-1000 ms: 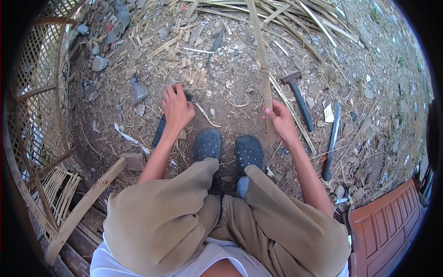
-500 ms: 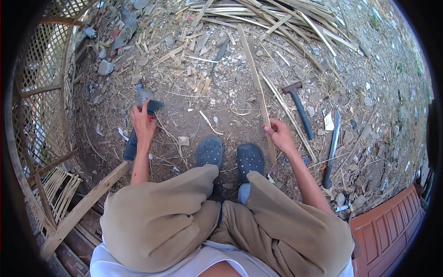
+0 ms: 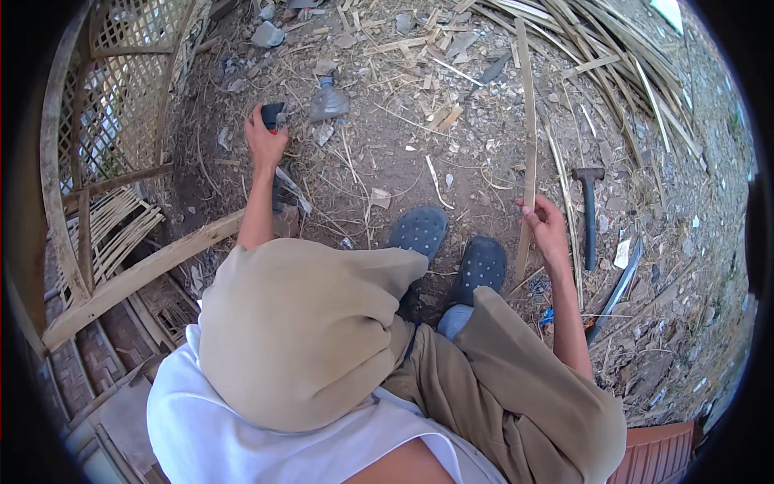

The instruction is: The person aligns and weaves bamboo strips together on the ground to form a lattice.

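Note:
My right hand pinches a long flat bamboo strip close to its near end. The strip stretches away from me across the littered ground. On the left, my left hand is closed round a black object with a red part; my fingers and wrist cover much of it, so its kind is unclear. Just right of that hand lies a crumpled clear plastic bottle. A hammer with a dark handle rests on the ground to the right of the strip, and a long-bladed machete lies nearer to me.
A pile of bamboo strips spreads over the far right. A lattice panel and a wooden beam stand along the left. My clogs are on the ground between my hands. A reddish-brown panelled piece shows at the lower right.
The view has swung left, so the ground things sit further right in the picture. My left hand has moved away from the bottle and closed on the black-and-red object. My right hand keeps the strip.

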Motion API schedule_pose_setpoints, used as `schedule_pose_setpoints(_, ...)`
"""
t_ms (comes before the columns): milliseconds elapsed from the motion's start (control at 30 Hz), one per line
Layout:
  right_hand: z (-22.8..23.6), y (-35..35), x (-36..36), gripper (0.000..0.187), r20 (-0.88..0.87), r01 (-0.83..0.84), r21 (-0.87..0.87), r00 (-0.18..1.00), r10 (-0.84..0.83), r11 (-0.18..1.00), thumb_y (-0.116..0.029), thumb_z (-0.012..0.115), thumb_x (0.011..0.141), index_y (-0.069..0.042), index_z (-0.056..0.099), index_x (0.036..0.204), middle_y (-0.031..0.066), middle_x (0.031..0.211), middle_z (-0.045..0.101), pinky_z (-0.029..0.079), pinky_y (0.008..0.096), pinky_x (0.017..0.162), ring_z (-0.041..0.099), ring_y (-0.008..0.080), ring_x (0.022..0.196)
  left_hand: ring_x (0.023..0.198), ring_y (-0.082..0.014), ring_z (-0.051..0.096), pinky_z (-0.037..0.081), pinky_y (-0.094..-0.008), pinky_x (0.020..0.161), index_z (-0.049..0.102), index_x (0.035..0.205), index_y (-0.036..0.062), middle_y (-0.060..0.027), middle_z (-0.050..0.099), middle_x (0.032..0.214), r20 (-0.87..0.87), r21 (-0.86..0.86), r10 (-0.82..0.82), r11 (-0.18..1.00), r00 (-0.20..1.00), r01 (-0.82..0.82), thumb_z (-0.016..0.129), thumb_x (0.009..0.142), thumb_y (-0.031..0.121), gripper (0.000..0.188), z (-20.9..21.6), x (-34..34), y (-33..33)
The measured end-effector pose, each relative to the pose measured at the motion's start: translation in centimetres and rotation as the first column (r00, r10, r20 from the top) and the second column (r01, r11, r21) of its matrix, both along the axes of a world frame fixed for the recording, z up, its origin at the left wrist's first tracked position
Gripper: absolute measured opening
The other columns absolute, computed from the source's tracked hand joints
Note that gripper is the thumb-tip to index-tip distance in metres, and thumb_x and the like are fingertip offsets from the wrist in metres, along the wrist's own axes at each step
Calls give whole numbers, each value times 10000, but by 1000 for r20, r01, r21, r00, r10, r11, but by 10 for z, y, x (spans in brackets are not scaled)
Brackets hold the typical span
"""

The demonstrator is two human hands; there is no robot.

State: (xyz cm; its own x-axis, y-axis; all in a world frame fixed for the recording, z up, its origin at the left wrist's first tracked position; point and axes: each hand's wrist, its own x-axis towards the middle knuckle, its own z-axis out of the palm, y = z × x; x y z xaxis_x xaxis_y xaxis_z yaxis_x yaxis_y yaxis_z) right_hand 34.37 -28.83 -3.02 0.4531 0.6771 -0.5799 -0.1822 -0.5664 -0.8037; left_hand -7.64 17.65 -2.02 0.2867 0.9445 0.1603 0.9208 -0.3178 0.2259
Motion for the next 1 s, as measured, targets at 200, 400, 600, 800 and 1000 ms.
schedule_pose_setpoints(200,14,-2,1,181,-65,-11,-23,998,10,1000,-80,650,1059,-32,735,1211,24,968,721,542,312,821,662,117,871,1255,-427,600,503,-500,1067,494,1568,120,-239,537,1398,-199,85,-58,993,978,76,760,816,120,797,17,24,-1)
schedule_pose_setpoints(400,31,26,-35,224,-384,57,188,923,20,981,-105,640,1080,-37,701,1283,37,1027,730,551,331,875,670,113,926,1124,-299,722,556,-415,1007,545,1430,9,-167,718,1242,414,-554,-208,715,886,426,670,1021,218,476,-3,172,-87)
schedule_pose_setpoints(600,4,36,-107,236,-551,-4,381,802,231,924,-200,654,1095,-22,675,1250,46,1088,710,575,325,902,695,127,964,866,-161,693,598,-300,732,566,1363,41,-75,684,1057,540,-662,603,-126,587,739,594,1111,349,399,18,297,-220)
schedule_pose_setpoints(800,1,8,-118,244,-531,-64,273,822,206,960,-177,625,1108,-29,637,1300,43,1202,688,586,369,939,660,141,1106,629,-61,497,457,-224,518,593,1222,58,-2,562,858,531,-622,651,-136,543,771,570,1115,265,233,-2,295,-253)
schedule_pose_setpoints(1000,7,-15,-114,256,-321,-196,170,916,242,966,-188,664,1078,-11,649,1262,75,1050,734,596,364,804,700,150,914,852,-126,586,548,-332,762,667,1147,70,-17,592,973,605,-697,573,46,553,716,533,1126,295,263,2,300,-270)
